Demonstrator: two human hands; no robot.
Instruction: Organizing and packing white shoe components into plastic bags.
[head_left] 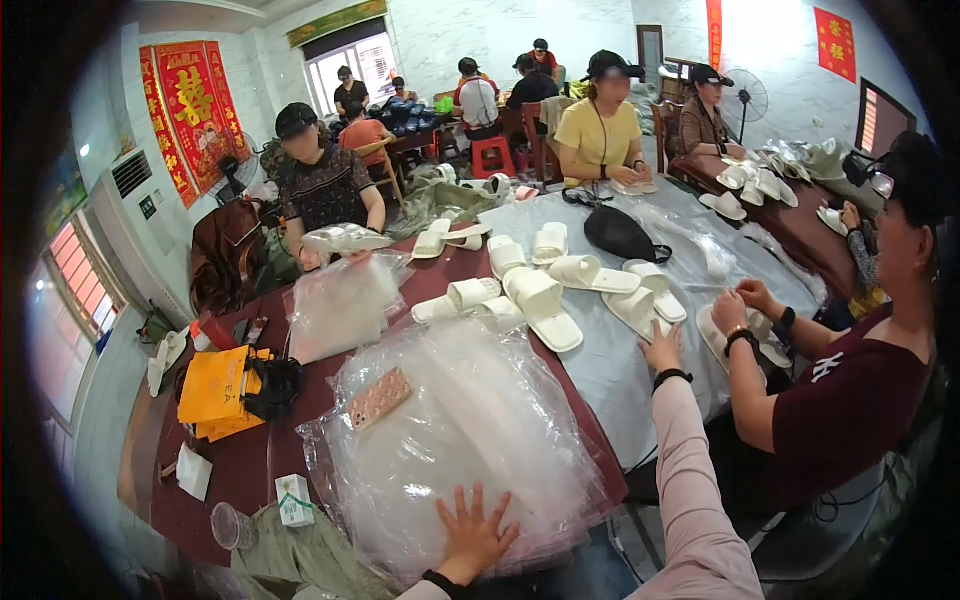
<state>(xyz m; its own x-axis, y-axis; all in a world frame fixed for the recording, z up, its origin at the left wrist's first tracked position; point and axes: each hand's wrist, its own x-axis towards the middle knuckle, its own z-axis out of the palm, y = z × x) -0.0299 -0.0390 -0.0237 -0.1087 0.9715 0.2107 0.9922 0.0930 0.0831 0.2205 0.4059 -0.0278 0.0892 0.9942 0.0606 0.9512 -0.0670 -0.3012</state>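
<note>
My left hand (pixel 475 533) lies flat with spread fingers on a stack of clear plastic bags (pixel 450 430) at the near edge of the table. A phone in a pink patterned case (pixel 379 399) rests on the bags. My right hand (pixel 662 350) reaches forward, its fingers stretched out at the near end of a white slipper (pixel 632 310). Whether the fingertips press on the slipper is hard to see. Another white slipper (pixel 655 288) lies against it. Several more white slippers (pixel 543 305) form a loose pile to the left, some overlapping.
A person in a dark red shirt (pixel 840 390) handles white slippers close on my right. Across the table, a person (pixel 330 185) holds a bagged pair. A black bag (pixel 622 233) lies beyond the slippers. Yellow bags (pixel 215 390), a small box (pixel 294 500) and a plastic cup (pixel 230 526) sit left.
</note>
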